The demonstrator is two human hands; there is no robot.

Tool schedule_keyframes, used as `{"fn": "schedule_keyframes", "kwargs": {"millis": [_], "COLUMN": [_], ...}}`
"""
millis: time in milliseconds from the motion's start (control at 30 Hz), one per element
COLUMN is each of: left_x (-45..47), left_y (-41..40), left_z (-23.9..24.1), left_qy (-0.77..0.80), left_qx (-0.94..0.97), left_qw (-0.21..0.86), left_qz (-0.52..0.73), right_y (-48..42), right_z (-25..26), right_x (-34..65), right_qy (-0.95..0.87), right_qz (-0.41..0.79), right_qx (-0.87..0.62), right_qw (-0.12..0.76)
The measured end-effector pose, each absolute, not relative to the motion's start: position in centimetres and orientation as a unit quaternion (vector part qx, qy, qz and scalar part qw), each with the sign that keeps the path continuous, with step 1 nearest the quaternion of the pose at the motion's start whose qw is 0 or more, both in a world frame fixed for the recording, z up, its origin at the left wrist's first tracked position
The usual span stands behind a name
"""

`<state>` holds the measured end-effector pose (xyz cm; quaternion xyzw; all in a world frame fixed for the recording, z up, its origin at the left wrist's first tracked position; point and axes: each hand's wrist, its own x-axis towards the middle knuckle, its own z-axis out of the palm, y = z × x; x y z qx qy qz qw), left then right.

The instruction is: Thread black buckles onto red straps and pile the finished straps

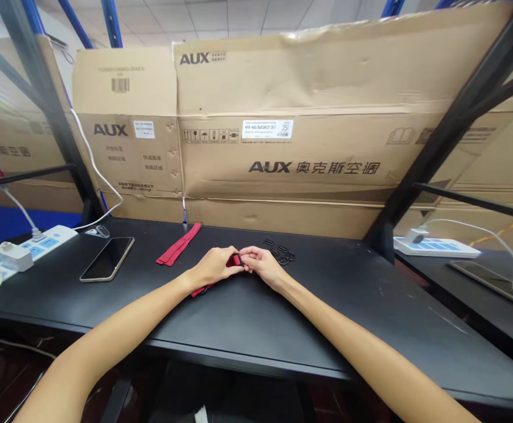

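My left hand (215, 267) and my right hand (260, 267) meet over the black table (309, 305), pinching a red fabric strap (234, 260) between their fingers. Its tail (201, 290) hangs out below my left hand and lies on the tabletop. The fingers hide the pinched part, so I cannot tell whether a fitting sits there. A second red strap (179, 244) lies folded on the table to the left of my hands. Several small black plastic buckles (279, 251) lie in a loose group just beyond my right hand, not touching it.
A smartphone (107, 259) lies at the table's left, beyond it a white power strip (36, 249) with a plugged-in adapter and cables. Flattened AUX cardboard cartons (278, 117) stand along the back edge. Black shelf uprights (450, 123) frame the table, and another power strip (435, 247) sits on a neighbouring table.
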<state>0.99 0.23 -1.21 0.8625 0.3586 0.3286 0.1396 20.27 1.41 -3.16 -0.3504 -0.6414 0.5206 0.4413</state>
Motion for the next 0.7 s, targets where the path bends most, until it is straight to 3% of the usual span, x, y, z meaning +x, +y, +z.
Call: {"fn": "schedule_keyframes", "kwargs": {"millis": [233, 533, 700], "left_x": [1.3, 1.3, 0.8], "left_y": [0.1, 0.4, 1.0], "left_z": [-0.6, -0.8, -1.4], "left_qy": [0.434, 0.455, 0.403], "left_qx": [0.865, 0.865, 0.886], "left_qw": [0.03, 0.038, 0.045], "left_qz": [0.25, 0.208, 0.226], "right_y": [1.6, 2.8, 2.1], "right_z": [-2.5, -3.4, -3.0], "right_x": [20.4, 21.1, 21.3], "right_qy": [-0.624, -0.653, -0.726], "right_qz": [0.446, 0.307, 0.201], "right_qx": [-0.403, -0.459, -0.463], "right_qw": [0.499, 0.518, 0.467]}}
